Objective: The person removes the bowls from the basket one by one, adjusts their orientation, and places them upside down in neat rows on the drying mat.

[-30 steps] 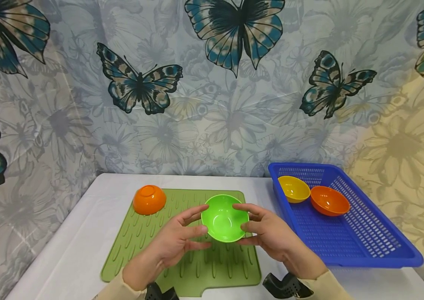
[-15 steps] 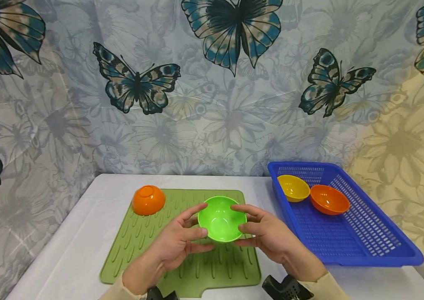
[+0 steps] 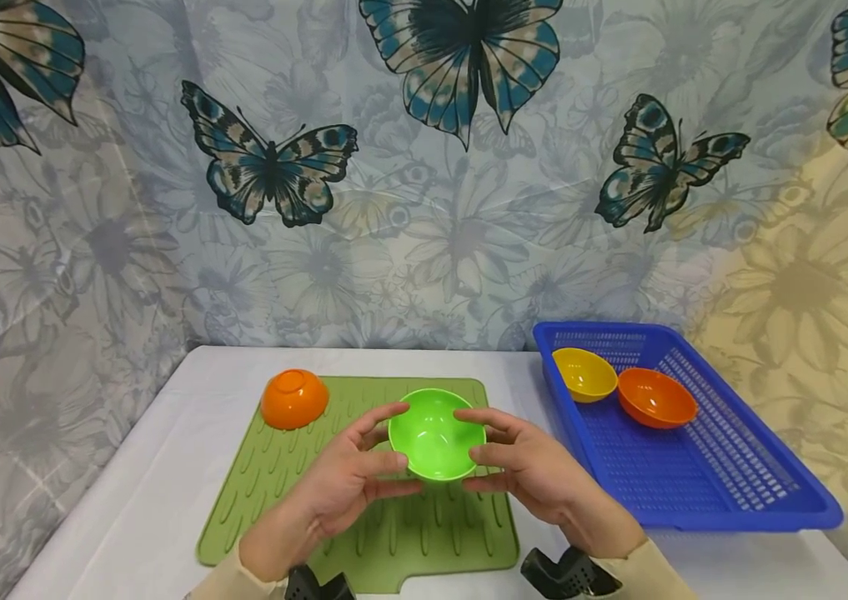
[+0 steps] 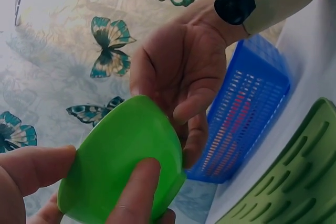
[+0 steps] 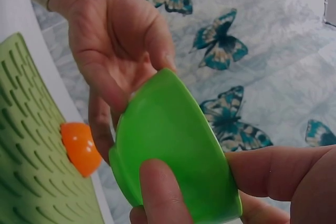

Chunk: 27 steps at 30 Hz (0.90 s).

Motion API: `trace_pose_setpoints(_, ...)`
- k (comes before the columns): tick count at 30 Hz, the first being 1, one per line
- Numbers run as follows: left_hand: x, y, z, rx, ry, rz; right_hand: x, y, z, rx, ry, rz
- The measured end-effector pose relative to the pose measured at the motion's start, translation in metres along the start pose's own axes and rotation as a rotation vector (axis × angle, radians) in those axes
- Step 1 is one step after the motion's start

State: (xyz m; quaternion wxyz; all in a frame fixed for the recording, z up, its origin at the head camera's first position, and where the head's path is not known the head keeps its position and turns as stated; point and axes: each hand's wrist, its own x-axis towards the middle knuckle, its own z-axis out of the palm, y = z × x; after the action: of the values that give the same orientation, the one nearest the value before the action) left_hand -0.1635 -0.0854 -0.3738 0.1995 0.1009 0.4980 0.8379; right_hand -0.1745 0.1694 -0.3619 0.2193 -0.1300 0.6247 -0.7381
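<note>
A bright green bowl (image 3: 434,437) is held up over the green ribbed mat (image 3: 393,542), its inside facing the head camera. My left hand (image 3: 344,475) grips it by the left side and my right hand (image 3: 532,467) by the right, fingers and thumbs around the rim and outer wall. In both wrist views the outer wall of the bowl (image 4: 126,150) shows, with fingertips pressed on it. The bowl's foot ring (image 5: 118,174) points away from the head camera. An orange bowl (image 3: 294,400) sits upside down on the mat's back left corner.
To the right stands a blue perforated basket (image 3: 701,492), with a yellow bowl (image 3: 584,375) and another orange bowl (image 3: 656,398) upright inside. A white cloth (image 3: 131,467) covers the table. Behind it hangs a butterfly-print curtain (image 3: 461,267).
Both hands and the green bowl have shifted slightly left over the mat, the grip unchanged. The whole head view has drifted a little as well.
</note>
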Motion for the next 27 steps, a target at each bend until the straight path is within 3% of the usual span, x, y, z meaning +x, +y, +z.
trace_pose_setpoints(7,0.000,0.006,-0.002,0.051,-0.025,0.029,0.001,-0.003,0.002,-0.001,-0.008,-0.004)
trace_pose_setpoints(12,-0.001,0.008,-0.003,0.070,0.007,0.057,-0.006,-0.011,0.000,-0.040,0.014,-0.021)
trace_pose_setpoints(21,0.003,0.011,-0.004,0.176,0.058,0.104,-0.020,-0.032,-0.002,-0.198,0.126,-0.156)
trace_pose_setpoints(24,0.004,0.012,-0.004,0.221,0.071,0.113,-0.022,-0.036,-0.007,-0.048,0.037,-0.192)
trace_pose_setpoints(27,0.002,0.011,-0.005,0.272,0.092,0.115,-0.021,-0.034,-0.013,0.249,-0.138,-0.131)
